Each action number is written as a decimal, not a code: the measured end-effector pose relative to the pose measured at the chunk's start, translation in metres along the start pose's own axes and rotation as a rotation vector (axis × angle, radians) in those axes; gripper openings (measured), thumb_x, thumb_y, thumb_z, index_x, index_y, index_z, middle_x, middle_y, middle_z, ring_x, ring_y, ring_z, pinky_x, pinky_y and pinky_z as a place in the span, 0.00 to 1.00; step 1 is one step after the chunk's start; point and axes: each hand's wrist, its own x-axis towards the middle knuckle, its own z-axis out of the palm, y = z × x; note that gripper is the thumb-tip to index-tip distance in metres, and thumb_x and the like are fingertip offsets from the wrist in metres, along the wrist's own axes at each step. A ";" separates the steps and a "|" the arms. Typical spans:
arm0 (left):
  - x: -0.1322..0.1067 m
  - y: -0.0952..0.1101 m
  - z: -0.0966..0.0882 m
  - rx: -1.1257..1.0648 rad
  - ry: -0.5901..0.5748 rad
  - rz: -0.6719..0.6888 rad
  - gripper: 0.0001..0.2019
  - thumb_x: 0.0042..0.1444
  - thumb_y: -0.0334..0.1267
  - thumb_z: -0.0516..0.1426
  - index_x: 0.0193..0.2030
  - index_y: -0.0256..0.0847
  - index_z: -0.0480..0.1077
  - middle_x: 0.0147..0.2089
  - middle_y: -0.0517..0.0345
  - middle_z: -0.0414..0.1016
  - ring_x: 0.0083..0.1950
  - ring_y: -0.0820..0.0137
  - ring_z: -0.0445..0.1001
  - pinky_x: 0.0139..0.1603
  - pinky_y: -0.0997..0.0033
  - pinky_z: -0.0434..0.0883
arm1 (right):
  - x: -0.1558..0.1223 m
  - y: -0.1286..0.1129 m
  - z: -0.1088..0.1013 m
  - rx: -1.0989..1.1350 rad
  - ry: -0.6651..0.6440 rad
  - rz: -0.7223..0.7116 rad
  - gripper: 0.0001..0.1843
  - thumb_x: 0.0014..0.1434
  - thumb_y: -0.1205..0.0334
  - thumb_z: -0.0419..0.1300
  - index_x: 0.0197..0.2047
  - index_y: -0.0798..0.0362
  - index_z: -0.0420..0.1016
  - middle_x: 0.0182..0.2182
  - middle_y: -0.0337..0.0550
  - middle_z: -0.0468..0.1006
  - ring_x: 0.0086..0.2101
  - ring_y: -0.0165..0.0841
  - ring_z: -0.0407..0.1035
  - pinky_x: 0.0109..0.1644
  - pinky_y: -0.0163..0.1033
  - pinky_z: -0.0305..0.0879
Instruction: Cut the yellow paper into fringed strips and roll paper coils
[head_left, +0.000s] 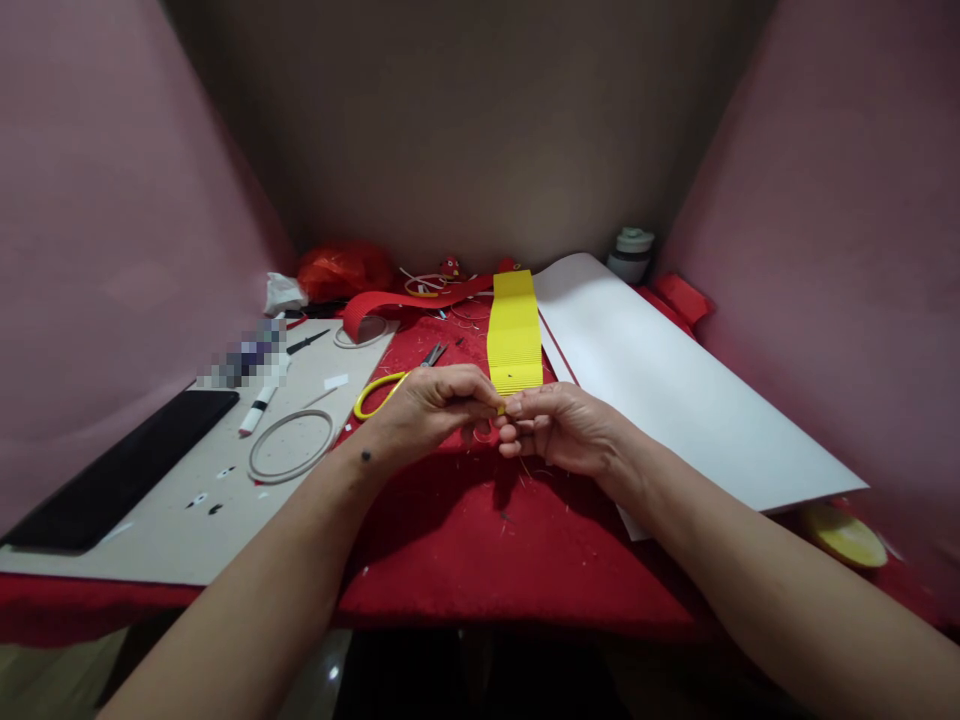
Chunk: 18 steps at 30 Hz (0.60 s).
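A long yellow paper strip (514, 330), creased crosswise in fine pleats, lies on the red cloth (465, 540) and runs away from me. My left hand (431, 405) and my right hand (559, 425) meet at its near end, both closed in a pinch on the folded edge. Yellow-handled scissors (386, 388) lie just left of my left hand.
A grey board (180, 520) on the left carries a wire ring (291, 445), a marker (256, 410) and a black flat case (120, 470). A large white sheet (675, 390) lies on the right, a red ribbon (405, 300) and a white jar (631, 252) at the back. Pink walls close in on both sides.
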 end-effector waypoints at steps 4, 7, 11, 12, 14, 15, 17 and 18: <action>0.000 -0.001 0.000 0.051 0.000 0.037 0.06 0.55 0.32 0.56 0.34 0.35 0.74 0.33 0.53 0.74 0.32 0.73 0.72 0.34 0.74 0.70 | -0.001 0.000 0.003 -0.015 0.036 -0.023 0.04 0.43 0.74 0.60 0.26 0.64 0.77 0.20 0.46 0.74 0.25 0.32 0.70 0.35 0.41 0.70; 0.000 0.001 0.000 0.016 0.013 0.030 0.05 0.54 0.31 0.56 0.34 0.34 0.74 0.34 0.53 0.74 0.33 0.72 0.72 0.35 0.73 0.70 | -0.002 0.000 0.004 -0.030 0.049 -0.058 0.04 0.43 0.74 0.61 0.26 0.63 0.77 0.20 0.45 0.74 0.24 0.32 0.70 0.35 0.42 0.70; 0.001 0.004 -0.001 -0.113 0.018 -0.042 0.05 0.53 0.31 0.57 0.35 0.33 0.74 0.33 0.53 0.74 0.31 0.73 0.72 0.33 0.73 0.71 | -0.002 0.000 0.004 -0.045 0.009 -0.095 0.04 0.44 0.73 0.62 0.27 0.63 0.77 0.20 0.44 0.75 0.24 0.31 0.70 0.33 0.41 0.70; 0.000 0.004 -0.001 -0.139 0.020 -0.055 0.05 0.52 0.31 0.57 0.34 0.33 0.74 0.33 0.53 0.74 0.30 0.73 0.72 0.33 0.73 0.71 | -0.003 0.000 0.004 -0.048 -0.001 -0.098 0.04 0.45 0.73 0.62 0.27 0.63 0.77 0.20 0.44 0.75 0.24 0.31 0.70 0.33 0.40 0.70; 0.001 0.003 0.000 -0.173 0.032 -0.070 0.04 0.51 0.30 0.58 0.34 0.33 0.74 0.32 0.54 0.74 0.30 0.74 0.71 0.33 0.73 0.71 | -0.003 0.000 0.005 -0.053 -0.011 -0.103 0.03 0.45 0.72 0.62 0.26 0.62 0.77 0.20 0.43 0.74 0.24 0.31 0.70 0.33 0.40 0.70; 0.001 0.003 0.000 -0.180 0.039 -0.074 0.04 0.51 0.30 0.58 0.34 0.34 0.74 0.32 0.54 0.74 0.30 0.74 0.71 0.33 0.73 0.70 | -0.004 -0.001 0.005 -0.055 -0.012 -0.105 0.02 0.45 0.72 0.62 0.26 0.62 0.77 0.19 0.43 0.74 0.23 0.30 0.70 0.33 0.40 0.70; 0.001 0.002 0.000 -0.182 0.047 -0.080 0.04 0.51 0.30 0.58 0.33 0.34 0.74 0.32 0.54 0.74 0.31 0.74 0.71 0.33 0.74 0.70 | -0.004 -0.001 0.005 -0.059 -0.013 -0.107 0.01 0.45 0.72 0.63 0.25 0.61 0.77 0.18 0.42 0.73 0.23 0.30 0.70 0.33 0.39 0.71; 0.001 0.002 0.001 -0.181 0.049 -0.083 0.04 0.51 0.30 0.58 0.33 0.34 0.74 0.32 0.55 0.74 0.30 0.74 0.71 0.33 0.74 0.70 | -0.004 -0.001 0.005 -0.063 -0.015 -0.108 0.01 0.45 0.72 0.63 0.25 0.61 0.77 0.19 0.42 0.73 0.24 0.30 0.70 0.33 0.39 0.71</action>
